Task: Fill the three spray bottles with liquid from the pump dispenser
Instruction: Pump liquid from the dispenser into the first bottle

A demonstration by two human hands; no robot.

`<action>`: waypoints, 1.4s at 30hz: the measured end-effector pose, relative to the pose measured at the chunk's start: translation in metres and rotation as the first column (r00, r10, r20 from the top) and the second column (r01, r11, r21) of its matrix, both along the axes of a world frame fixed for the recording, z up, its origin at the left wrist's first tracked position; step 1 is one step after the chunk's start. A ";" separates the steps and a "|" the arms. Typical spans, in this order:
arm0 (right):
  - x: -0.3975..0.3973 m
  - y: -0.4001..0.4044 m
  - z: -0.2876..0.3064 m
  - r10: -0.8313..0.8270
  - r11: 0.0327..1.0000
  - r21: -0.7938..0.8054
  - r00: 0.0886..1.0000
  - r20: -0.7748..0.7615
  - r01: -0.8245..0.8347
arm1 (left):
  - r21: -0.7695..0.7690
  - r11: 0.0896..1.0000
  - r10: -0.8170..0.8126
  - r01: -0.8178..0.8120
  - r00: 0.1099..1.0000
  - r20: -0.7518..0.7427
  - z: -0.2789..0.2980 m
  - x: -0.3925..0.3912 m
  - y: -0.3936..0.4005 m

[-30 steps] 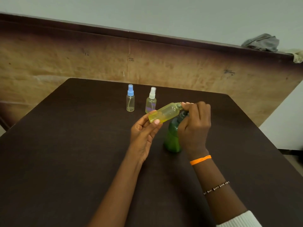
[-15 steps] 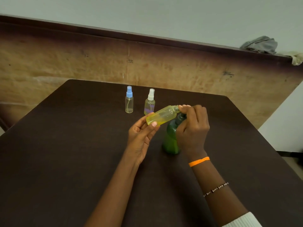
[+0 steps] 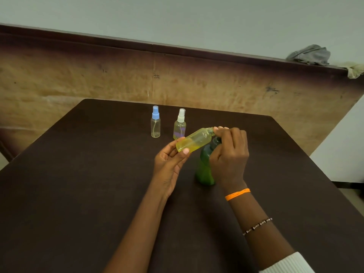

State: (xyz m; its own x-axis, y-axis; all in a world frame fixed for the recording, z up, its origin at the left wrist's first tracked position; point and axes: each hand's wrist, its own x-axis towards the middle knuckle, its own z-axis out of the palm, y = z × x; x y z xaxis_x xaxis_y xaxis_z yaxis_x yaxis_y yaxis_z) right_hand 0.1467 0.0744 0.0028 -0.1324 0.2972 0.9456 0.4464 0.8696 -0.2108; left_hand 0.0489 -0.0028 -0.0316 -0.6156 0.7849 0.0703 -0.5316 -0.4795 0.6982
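At centre frame, above the dark table (image 3: 82,194), the person holds a small bottle of yellow liquid (image 3: 194,142) off the surface. Compared with half a second ago, little has changed: the bottle keeps the same tilt and both hands keep their places, with only a slight shift of the whole view.

The bottle's long axis runs from lower left to upper right of the frame. Its base points lower left, its open neck upper right, raised above the base. No cap is on it.

The left hand (image 3: 170,164) grips the base end, thumb on the near side and fingers behind. The right hand (image 3: 229,154) is curled over the top of the green pump bottle (image 3: 204,170), its fingertips (image 3: 220,129) at the small bottle's neck. The pump head itself is hidden under that hand, so contact between spout and neck cannot be confirmed.

The green bottle stands upright on the table, just below the tilted bottle.

Two more spray bottles stand upright further back: one with a blue cap (image 3: 155,123), clear; beside it one with a white cap (image 3: 180,124), holding some yellow liquid.
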 end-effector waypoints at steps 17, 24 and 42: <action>0.004 -0.008 0.005 -0.006 0.998 -0.062 0.987 0.158 0.016 | 0.002 1.000 0.022 -0.022 1.000 -0.011 0.001 0.002 0.000; 0.006 -0.004 0.019 0.037 0.995 -0.102 0.991 0.129 -0.024 | 0.013 1.000 0.016 -0.015 0.999 -0.029 -0.001 0.002 0.001; -0.003 0.006 -0.001 0.054 0.998 -0.022 0.999 0.009 -0.053 | 0.004 0.999 0.041 -0.040 0.996 -0.078 -0.001 -0.001 0.000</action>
